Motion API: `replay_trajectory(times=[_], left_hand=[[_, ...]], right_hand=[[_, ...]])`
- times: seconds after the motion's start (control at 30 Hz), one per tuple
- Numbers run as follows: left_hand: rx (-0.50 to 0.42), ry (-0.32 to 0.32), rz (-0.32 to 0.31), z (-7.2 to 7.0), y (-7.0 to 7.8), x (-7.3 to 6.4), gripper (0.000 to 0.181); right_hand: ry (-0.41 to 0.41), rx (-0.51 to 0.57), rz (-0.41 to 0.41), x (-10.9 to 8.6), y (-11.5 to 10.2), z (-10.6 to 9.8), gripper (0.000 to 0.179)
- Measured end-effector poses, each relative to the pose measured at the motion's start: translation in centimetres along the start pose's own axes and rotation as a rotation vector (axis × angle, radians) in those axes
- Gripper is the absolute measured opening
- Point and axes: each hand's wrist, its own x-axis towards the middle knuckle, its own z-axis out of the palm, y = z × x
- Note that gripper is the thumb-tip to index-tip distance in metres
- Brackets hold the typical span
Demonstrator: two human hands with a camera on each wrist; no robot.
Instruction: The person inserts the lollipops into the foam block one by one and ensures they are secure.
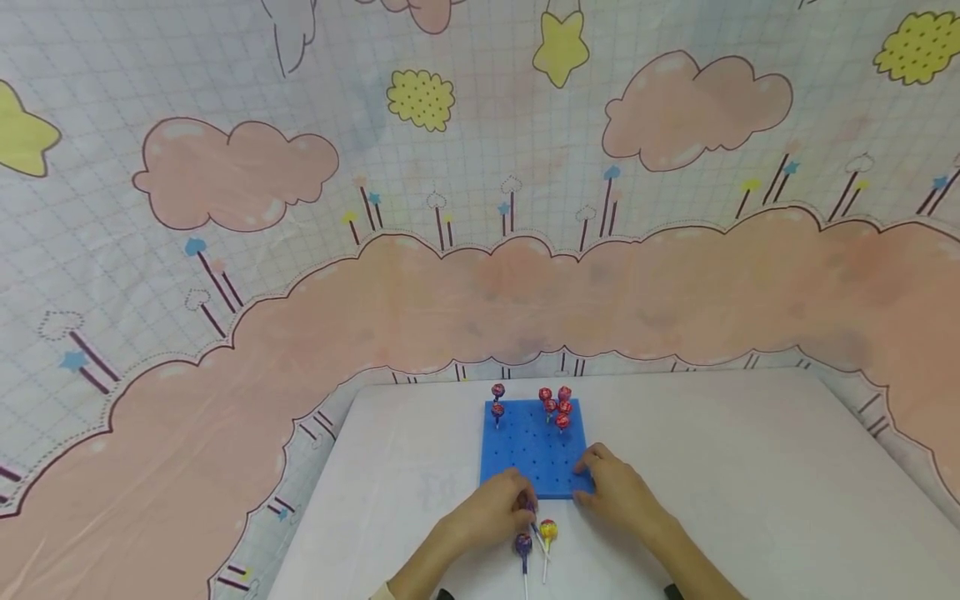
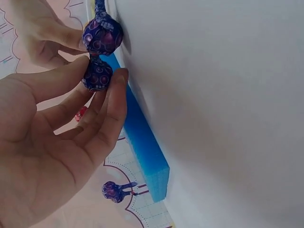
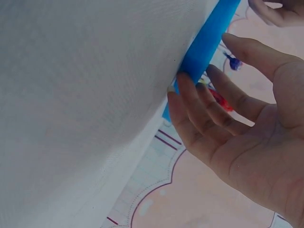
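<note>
A blue board with rows of small holes lies on the table. At its near edge my left hand pinches a purple-wrapped lollipop by its head, between thumb and fingers. Another purple lollipop and a yellow one lie just in front of the board, sticks toward me. My right hand rests at the board's right side, fingers loosely bent, fingertips right at its edge. Two purple lollipops stand at the board's far left; several red ones stand at its far right.
The white table extends to both sides of the board. Behind it hangs a cloth backdrop printed with clouds and stars.
</note>
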Motion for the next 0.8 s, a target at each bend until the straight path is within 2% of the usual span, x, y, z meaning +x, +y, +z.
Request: replay_trajectory(times=[0.2, 0.5, 0.8], left_hand=[[-0.003, 0.030, 0.002, -0.3, 0.1, 0.2, 0.007], [-0.058, 0.062, 0.017, -1.1, 0.3, 0.3, 0.007], [-0.110, 0.094, 0.001, -1.4, 0.3, 0.5, 0.008]], right_hand=[[0.008, -0.004, -0.011, -0.1, 0.0, 0.0, 0.029], [0.015, -0.005, -0.024, 0.0, 0.2, 0.1, 0.031], [0.018, 0.011, -0.031, -0.1, 0.2, 0.1, 0.031]])
